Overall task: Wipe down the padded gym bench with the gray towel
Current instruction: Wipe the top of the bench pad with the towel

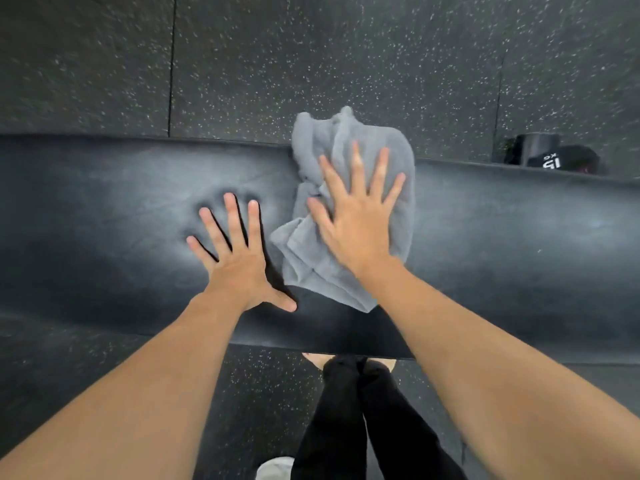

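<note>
The black padded bench (502,244) runs across the view from left to right. A crumpled gray towel (311,258) lies across its middle, with its far end hanging past the bench's far edge. My right hand (356,220) lies flat on the towel with fingers spread, pressing it onto the padding. My left hand (239,258) rests flat on the bare padding just left of the towel, fingers spread, denting the cushion; it holds nothing.
Dark speckled rubber floor (242,64) surrounds the bench. A black dumbbell (550,155) with white digits lies on the floor beyond the bench at the right. My legs in black trousers (360,417) stand at the near edge.
</note>
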